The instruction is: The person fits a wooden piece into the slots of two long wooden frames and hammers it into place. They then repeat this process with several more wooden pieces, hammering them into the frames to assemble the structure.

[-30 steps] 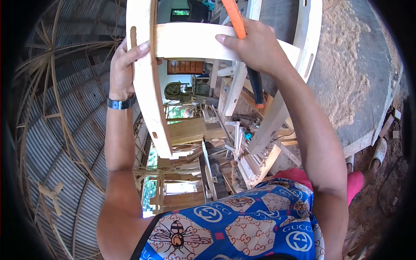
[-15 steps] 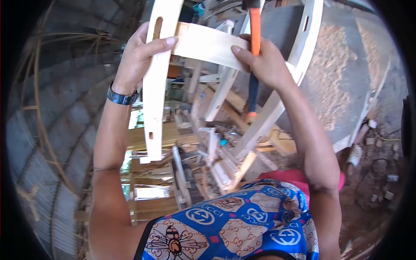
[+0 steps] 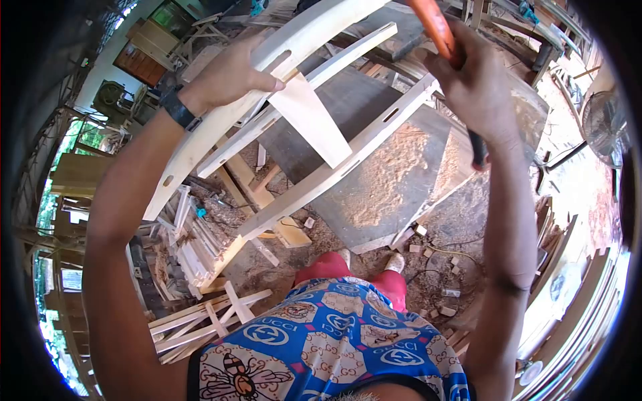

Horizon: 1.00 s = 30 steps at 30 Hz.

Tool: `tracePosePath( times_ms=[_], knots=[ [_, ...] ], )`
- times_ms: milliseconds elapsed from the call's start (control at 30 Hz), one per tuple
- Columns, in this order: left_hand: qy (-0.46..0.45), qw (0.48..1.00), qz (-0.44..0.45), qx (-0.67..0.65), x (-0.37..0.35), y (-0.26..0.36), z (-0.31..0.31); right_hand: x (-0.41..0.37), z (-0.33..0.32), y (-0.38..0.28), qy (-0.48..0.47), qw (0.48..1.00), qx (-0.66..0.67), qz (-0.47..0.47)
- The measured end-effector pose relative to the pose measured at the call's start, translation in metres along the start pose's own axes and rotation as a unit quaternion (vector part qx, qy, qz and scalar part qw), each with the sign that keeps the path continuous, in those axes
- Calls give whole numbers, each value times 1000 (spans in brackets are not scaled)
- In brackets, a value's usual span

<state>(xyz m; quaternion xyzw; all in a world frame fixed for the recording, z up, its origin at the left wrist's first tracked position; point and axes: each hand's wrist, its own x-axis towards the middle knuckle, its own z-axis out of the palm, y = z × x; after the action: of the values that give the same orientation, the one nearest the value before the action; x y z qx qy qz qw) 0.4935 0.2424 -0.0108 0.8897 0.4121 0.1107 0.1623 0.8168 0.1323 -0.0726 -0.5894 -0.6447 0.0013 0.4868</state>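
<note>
My left hand (image 3: 231,77) is closed around a long, pale, curved wooden post (image 3: 214,144) with slots cut in it, thumb over its near face. A short flat board (image 3: 311,120) runs from that post, near my thumb, to a slotted lower rail (image 3: 321,179). Another pale rail (image 3: 351,53) passes behind the board. To the right, my right hand (image 3: 478,87) is raised and wrapped round the orange and black handle of a hammer (image 3: 435,30), apart from the wood. The hammer's head is out of view.
Wood shavings (image 3: 388,177) cover part of a dark flat panel (image 3: 334,207) beyond the frame. Offcuts and slats (image 3: 200,321) lie on the ground at lower left. A standing fan (image 3: 605,127) is at the right, with stacked boards (image 3: 568,314) below it.
My view has swung round. My right hand has come off the flat board and moved right with the hammer. My left hand still grips the curved post, which now leans more.
</note>
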Motion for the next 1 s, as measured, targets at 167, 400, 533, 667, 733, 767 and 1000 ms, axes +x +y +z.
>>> tracePosePath(
  times_ms=[167, 400, 533, 667, 733, 767, 1000],
  knots=[
    [32, 999, -27, -17, -8, 3, 7, 32, -47, -74, -181, 970, -137, -81],
    [18, 999, -22, -37, -4, -7, 11, 96, -37, -133, -126, 928, -327, -122],
    [-1, 997, -71, -37, -9, 7, 5, 116, -28, -122, 19, 912, -286, -294],
    [-13, 997, -80, -15, -7, 5, 8, 99, -4, -129, -34, 856, -440, -271],
    [-24, 995, -98, -6, -7, 5, 9, 101, 1, -117, -171, 812, -483, -279],
    [-19, 994, -106, -7, -7, 6, 10, 106, -3, -113, -171, 811, -483, -281],
    [42, 997, -52, -35, -6, -1, 19, 121, 0, -111, -130, 900, -389, -147]
  ],
)
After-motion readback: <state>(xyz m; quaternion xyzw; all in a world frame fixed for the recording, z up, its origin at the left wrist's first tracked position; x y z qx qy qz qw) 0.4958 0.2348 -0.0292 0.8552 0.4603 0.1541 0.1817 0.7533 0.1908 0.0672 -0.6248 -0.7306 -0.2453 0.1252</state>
